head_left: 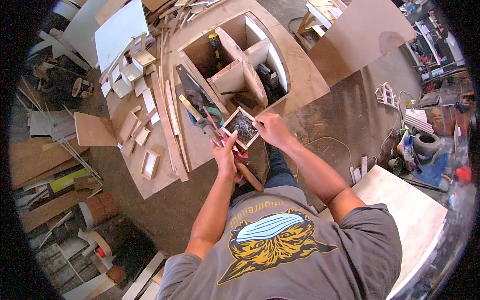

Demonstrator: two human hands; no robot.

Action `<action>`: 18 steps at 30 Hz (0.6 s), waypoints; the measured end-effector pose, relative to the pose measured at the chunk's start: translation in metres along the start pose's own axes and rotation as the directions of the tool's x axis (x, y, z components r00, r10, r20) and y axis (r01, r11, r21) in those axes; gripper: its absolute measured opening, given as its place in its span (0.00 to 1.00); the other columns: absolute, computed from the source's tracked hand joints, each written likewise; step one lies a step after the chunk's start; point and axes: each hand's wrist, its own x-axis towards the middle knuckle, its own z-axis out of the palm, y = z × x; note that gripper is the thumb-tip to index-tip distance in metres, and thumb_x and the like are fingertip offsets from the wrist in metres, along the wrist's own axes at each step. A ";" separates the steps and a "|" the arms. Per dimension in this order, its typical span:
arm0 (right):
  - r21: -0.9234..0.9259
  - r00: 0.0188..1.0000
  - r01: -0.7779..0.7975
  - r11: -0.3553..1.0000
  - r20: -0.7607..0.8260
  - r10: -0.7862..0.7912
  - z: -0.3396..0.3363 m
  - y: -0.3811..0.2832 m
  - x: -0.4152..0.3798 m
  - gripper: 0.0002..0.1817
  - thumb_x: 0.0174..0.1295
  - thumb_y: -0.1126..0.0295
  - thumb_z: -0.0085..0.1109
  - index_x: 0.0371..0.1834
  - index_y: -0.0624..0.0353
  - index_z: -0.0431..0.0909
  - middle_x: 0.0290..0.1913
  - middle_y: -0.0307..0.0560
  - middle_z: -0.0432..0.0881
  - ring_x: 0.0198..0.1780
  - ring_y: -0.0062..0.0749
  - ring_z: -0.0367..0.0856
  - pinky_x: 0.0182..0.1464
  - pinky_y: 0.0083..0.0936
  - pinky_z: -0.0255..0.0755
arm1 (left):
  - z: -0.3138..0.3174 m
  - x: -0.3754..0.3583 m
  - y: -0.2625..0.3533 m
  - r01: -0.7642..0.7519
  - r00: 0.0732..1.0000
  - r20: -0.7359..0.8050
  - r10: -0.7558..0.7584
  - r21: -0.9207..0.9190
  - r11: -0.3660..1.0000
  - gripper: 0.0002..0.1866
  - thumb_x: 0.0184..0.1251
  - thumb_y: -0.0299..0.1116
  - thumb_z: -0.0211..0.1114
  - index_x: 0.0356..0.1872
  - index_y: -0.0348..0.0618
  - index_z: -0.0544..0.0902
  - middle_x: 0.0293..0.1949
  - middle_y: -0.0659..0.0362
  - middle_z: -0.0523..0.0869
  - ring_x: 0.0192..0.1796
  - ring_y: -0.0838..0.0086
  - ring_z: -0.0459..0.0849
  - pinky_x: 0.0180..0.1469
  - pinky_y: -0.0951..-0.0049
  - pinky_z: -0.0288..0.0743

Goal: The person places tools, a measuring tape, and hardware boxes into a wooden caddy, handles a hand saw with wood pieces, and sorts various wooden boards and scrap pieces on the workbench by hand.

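The head view shows a small open wooden box [230,120] with what look like nails [243,127] loose inside, held just beyond the near edge of the divided wooden cabinet [240,62]; the cabinet sits at twelve o'clock from it on the plywood worktop [310,82]. The left hand [225,156], at seven o'clock, has its grip clenched on the box, thumb over the rim; the right hand [273,130], at three o'clock, has bent fingers at the opposite rim; I cannot tell whether its grip is closed on the rim, on a nail or on nothing.

The step in hand seems to be sorting or picking through the nails; the next move calls for a steady, level box and a fine pinch on a single nail, since a tilt could spill the lot. A wooden handle [249,177] lies at six o'clock, near the left hand; the handsaw [192,84] lies between ten and eleven o'clock, beside the cabinet; long wooden strips [164,117] run along nine o'clock; a small rectangular frame [150,164] rests at eight.
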 end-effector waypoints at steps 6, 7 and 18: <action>-0.095 0.992 -0.033 0.995 -0.124 0.021 -0.002 0.012 0.015 0.08 0.62 0.68 0.64 0.30 0.62 0.84 0.33 0.60 0.84 0.38 0.59 0.84 0.44 0.51 0.77 | 0.002 -0.009 0.016 0.092 0.996 0.013 -0.092 -0.002 0.996 0.13 0.65 0.35 0.76 0.39 0.44 0.80 0.32 0.61 0.85 0.26 0.78 0.81 0.27 0.74 0.76; -0.102 0.992 -0.043 0.994 -0.125 0.030 0.000 0.017 0.019 0.08 0.61 0.69 0.64 0.31 0.62 0.85 0.33 0.60 0.85 0.38 0.59 0.85 0.44 0.51 0.77 | -0.004 0.000 0.006 0.054 0.998 0.034 -0.054 0.005 0.999 0.14 0.67 0.36 0.72 0.43 0.40 0.78 0.30 0.56 0.83 0.20 0.73 0.80 0.18 0.65 0.82; -0.230 0.985 -0.098 0.968 -0.159 0.062 0.003 0.042 0.030 0.08 0.62 0.69 0.63 0.32 0.62 0.85 0.34 0.59 0.86 0.39 0.57 0.86 0.45 0.50 0.79 | -0.019 0.000 0.004 0.036 0.999 0.002 -0.036 -0.006 0.999 0.13 0.67 0.37 0.72 0.39 0.38 0.79 0.25 0.55 0.81 0.19 0.71 0.80 0.17 0.64 0.81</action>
